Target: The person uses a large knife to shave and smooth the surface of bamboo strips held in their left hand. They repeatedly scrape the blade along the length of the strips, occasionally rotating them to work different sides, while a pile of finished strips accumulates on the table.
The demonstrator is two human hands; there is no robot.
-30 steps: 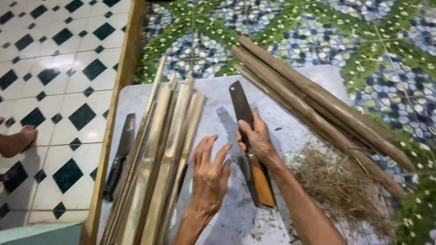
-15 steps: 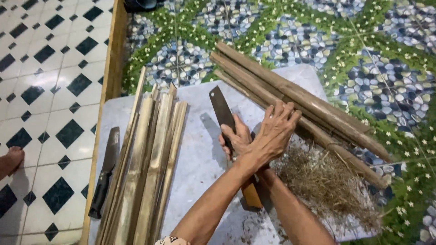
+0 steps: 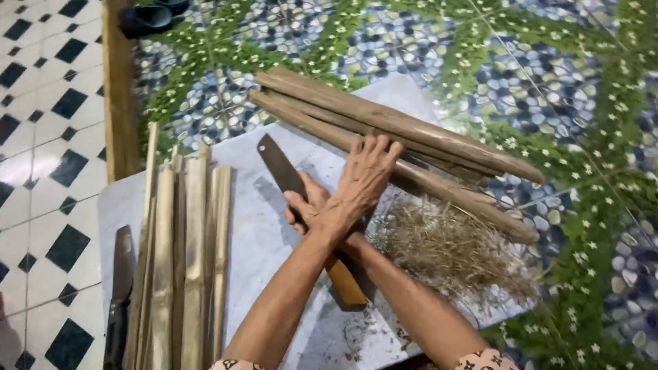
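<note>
My left hand [image 3: 360,181] reaches across my right arm, fingers spread, and rests on the nearest of several round brown bamboo poles [image 3: 411,133] lying diagonally at the far edge of a grey slab [image 3: 253,233]. Underneath it my right hand [image 3: 301,205] is mostly hidden. It grips a cleaver [image 3: 279,164] where the dark blade meets its wooden handle [image 3: 346,281]; the cleaver lies flat on the slab.
A bundle of pale split bamboo strips [image 3: 185,260] lies along the slab's left side, with a second dark knife [image 3: 120,288] beside it. A heap of dry fibres [image 3: 452,250] sits to the right. A wooden beam [image 3: 120,89] and dark sandals [image 3: 147,17] are at far left.
My left hand has moved from beside the split strips rightward over my right wrist onto the bamboo poles. My right hand stays on the cleaver.
</note>
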